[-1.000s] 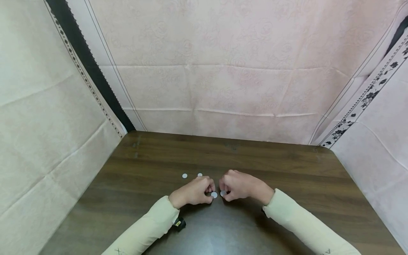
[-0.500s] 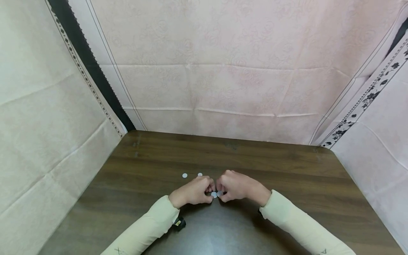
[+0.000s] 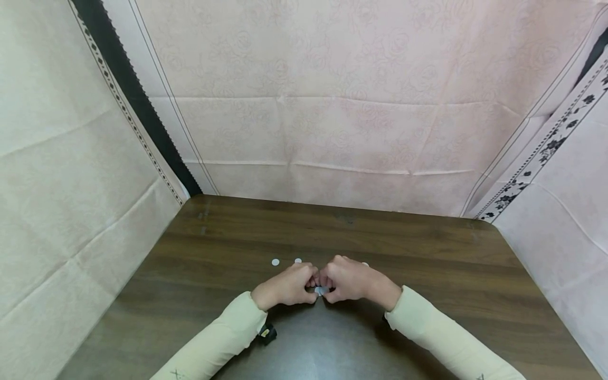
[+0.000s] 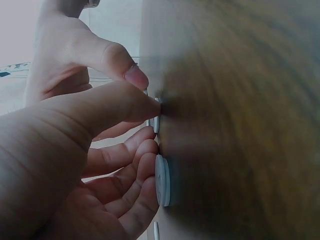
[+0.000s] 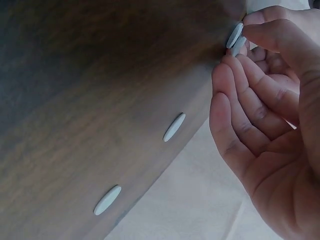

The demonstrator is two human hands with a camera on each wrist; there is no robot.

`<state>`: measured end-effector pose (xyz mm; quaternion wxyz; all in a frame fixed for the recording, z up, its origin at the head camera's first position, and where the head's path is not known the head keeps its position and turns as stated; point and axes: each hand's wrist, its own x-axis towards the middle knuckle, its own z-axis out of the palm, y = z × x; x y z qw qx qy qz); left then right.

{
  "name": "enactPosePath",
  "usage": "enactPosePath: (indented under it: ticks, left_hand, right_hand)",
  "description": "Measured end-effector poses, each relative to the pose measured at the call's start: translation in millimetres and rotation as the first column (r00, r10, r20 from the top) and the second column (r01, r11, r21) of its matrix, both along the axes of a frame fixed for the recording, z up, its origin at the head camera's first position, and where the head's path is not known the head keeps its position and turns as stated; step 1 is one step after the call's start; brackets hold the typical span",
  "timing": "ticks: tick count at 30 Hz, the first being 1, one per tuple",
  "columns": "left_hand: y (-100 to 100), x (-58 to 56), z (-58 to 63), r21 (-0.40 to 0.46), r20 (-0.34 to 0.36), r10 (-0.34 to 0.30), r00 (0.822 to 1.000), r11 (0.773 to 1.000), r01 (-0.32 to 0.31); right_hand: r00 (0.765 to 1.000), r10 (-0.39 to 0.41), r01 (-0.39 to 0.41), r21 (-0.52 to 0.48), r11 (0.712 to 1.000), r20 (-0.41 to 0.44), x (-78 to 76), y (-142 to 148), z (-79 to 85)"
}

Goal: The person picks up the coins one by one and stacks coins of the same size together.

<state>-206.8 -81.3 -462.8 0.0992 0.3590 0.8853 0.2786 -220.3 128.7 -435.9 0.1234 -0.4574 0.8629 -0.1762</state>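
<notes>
Fingers of my left hand (image 3: 287, 285) are curled, with thumb and forefinger about the edge of a small white disc (image 3: 317, 291) on the table. My right hand (image 3: 356, 279) pinches another white disc (image 3: 325, 290) between thumb and fingers. This second disc overlaps the first from the right; fingertips hide part of both. In the right wrist view the pair shows edge-on as a disc (image 5: 235, 35) by the right thumb and one (image 5: 238, 46) beside it. Close to the left hand's other fingers, two discs (image 4: 162, 180) appear stacked in the left wrist view.
On the brown wooden table (image 3: 247, 227), a white disc (image 3: 275, 262) lies left of a second one (image 3: 297, 260) beyond the left hand. Another disc (image 3: 365, 264) peeks out behind the right hand. Cloth (image 3: 309, 132) hangs along the table's far side and both flanks.
My right hand has moved left with its disc until it overlaps the disc at the left hand. A disc behind the right hand has come into view. The left hand has stayed put.
</notes>
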Motion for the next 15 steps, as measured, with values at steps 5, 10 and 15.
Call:
enactPosePath:
  ticks: [5,10,15]
  left_hand:
    - [0.0,-0.3,-0.1,0.006,0.014,0.007,1.0,1.0,-0.007]
    - [0.5,-0.8,0.5,0.002,0.026,0.009,1.0,1.0,-0.009]
    - [0.1,-0.5,1.2,0.006,0.04,0.01,0.999,1.0,-0.01]
  right_hand:
    - [1.0,0.008,-0.008,-0.02,1.0,-0.023,0.7,-1.5,-0.8]
    - [0.998,0.018,-0.02,-0.035,0.999,-0.063,2.9,-3.2,-0.8]
    - [0.997,0.002,-0.003,-0.026,1.0,-0.071,3.8,-5.5,-1.1]
